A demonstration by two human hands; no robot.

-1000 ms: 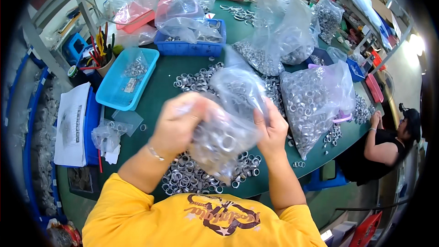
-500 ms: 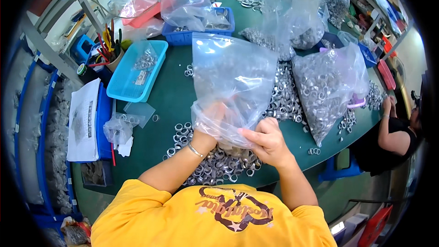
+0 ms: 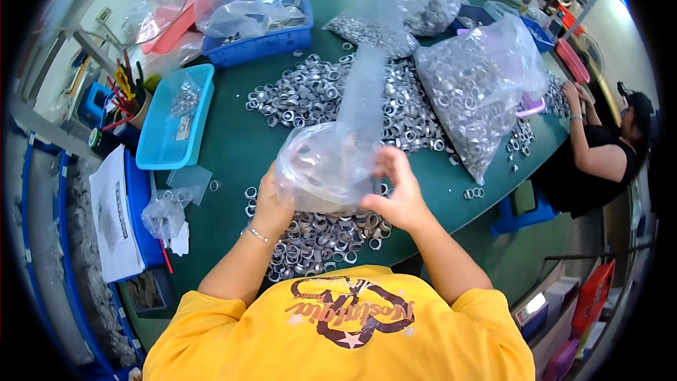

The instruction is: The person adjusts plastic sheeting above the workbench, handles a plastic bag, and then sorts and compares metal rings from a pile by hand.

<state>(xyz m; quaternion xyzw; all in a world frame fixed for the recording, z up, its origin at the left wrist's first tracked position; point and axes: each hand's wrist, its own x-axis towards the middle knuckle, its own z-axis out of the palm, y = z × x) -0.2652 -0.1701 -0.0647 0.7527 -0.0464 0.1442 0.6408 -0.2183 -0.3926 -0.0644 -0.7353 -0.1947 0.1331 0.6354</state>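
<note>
A clear plastic bag (image 3: 321, 187) stands in front of me with its mouth rolled open and a long flap of film rising from its far side. My left hand (image 3: 273, 201) grips the bag's left side, its fingers partly hidden by the film. At the bag's right side, my right hand (image 3: 400, 194) has its thumb and fingers apart; whether the fingertips touch the film I cannot tell. Close to my body, below the bag, lies a heap of small metal rings (image 3: 331, 243). A larger pile of rings (image 3: 300, 95) spreads beyond the bag.
A full bag of rings (image 3: 465, 92) leans at the right. On the left are a turquoise tray (image 3: 146, 137), a blue bin (image 3: 261, 48) and papers (image 3: 113, 219) on a blue holder. Another person (image 3: 599, 141) sits at the right table edge, hands at more rings.
The bag has come down and its mouth is spread open. My left hand has moved from inside it to its left side. My right hand has loosened its pinch. My view has shifted right.
</note>
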